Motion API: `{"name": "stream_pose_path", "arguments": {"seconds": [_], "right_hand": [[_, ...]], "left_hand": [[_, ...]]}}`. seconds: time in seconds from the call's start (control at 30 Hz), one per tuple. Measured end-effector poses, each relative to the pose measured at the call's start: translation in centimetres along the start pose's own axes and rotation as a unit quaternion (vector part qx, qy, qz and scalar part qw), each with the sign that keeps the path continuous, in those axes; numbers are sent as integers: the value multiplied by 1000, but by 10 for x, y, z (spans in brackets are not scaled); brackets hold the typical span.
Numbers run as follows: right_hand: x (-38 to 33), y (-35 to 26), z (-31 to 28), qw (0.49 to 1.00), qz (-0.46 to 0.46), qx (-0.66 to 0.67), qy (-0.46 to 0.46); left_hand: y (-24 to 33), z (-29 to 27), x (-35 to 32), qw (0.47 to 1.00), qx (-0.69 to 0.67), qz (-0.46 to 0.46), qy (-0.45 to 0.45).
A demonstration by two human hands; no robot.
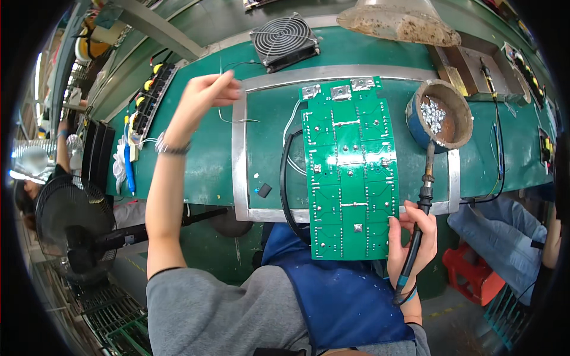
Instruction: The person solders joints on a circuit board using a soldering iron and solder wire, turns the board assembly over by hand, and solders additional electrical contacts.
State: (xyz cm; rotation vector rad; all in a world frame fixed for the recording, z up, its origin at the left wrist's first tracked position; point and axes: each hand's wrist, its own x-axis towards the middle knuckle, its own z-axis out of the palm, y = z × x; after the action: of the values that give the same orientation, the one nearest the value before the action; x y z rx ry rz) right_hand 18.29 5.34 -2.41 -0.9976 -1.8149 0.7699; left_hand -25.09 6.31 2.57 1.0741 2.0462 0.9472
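Observation:
A large green circuit board (350, 196) lies solder side up in front of me, its near end reaching past the table edge toward my lap. My right hand (415, 237) grips a soldering iron (419, 231), with its fingertips by the board's right edge. The iron points away from me, its tip at the near rim of a round blue pot (419, 127) with silvery bits inside. Off to the left of the board, my raised left hand (211, 92) has its fingers pinched together on a thin wire (237, 121); the fingertips are slightly blurred.
A metal frame (239, 160) lies on the green table under the board. A black cable (286, 184) loops beside the board. Farther back stand a square fan (284, 41) and a lamp-like hood (398, 24). A small black part (263, 190) and a blue pen-like tool (129, 160) lie left.

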Motion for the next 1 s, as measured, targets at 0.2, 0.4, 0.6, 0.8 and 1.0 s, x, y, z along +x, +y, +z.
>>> {"name": "stream_pose_path", "arguments": {"seconds": [0.2,0.4,0.6,0.8,1.0], "right_hand": [[5,2,-17,999,-4,-27,-33],[46,22,-58,990,57,-90,98],[85,6,-65,962,-22,-255,94],[106,-22,-68,960,25,-257,111],[128,-35,-19,996,-60,-71,-11]], "left_hand": [[-52,16,-49,942,245,218,71],[-42,17,-57,941,209,238,118],[-3,56,-59,972,-115,195,-58],[1,80,-48,968,-136,198,-72],[-15,85,-46,961,-84,263,31]]}}
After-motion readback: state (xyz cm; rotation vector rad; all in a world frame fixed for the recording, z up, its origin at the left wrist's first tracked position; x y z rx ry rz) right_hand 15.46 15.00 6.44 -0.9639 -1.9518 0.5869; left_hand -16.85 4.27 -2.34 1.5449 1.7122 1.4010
